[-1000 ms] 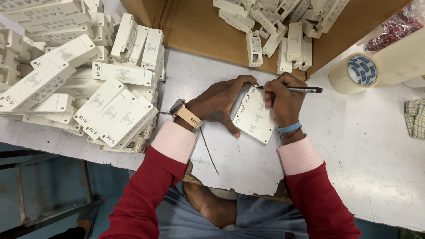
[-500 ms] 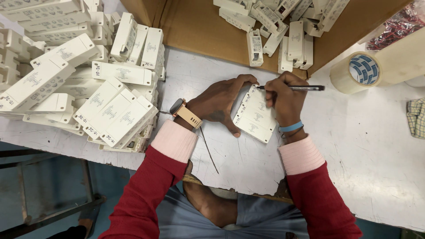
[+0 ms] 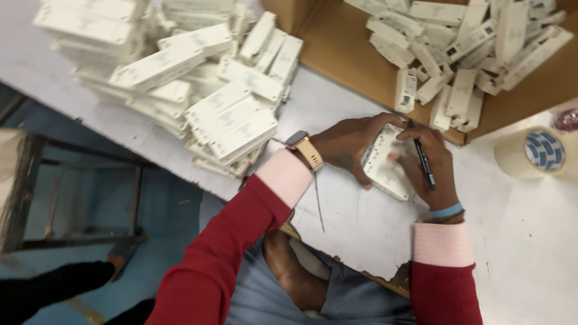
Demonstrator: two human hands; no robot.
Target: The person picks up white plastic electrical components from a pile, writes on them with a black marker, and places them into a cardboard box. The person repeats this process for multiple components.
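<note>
My left hand [image 3: 351,143] grips a flat white plastic unit [image 3: 385,165] by its left edge, holding it just above the white table [image 3: 361,222]. My right hand [image 3: 430,165] rests on the unit's right side and holds a black pen [image 3: 423,157] upright along its fingers. A tan watch sits on my left wrist and a blue band on my right wrist. Both sleeves are red with pink cuffs.
A heap of similar white units [image 3: 198,84] lies on the table to the left. A brown cardboard box [image 3: 355,66] behind the hands holds several more units [image 3: 463,54]. A roll of tape [image 3: 536,153] stands at the right. The table's front edge runs near my lap.
The view has swung, so everything now sits further right and tilted. The pen has turned from lying sideways to standing upright in my right hand. The unit stays in both hands.
</note>
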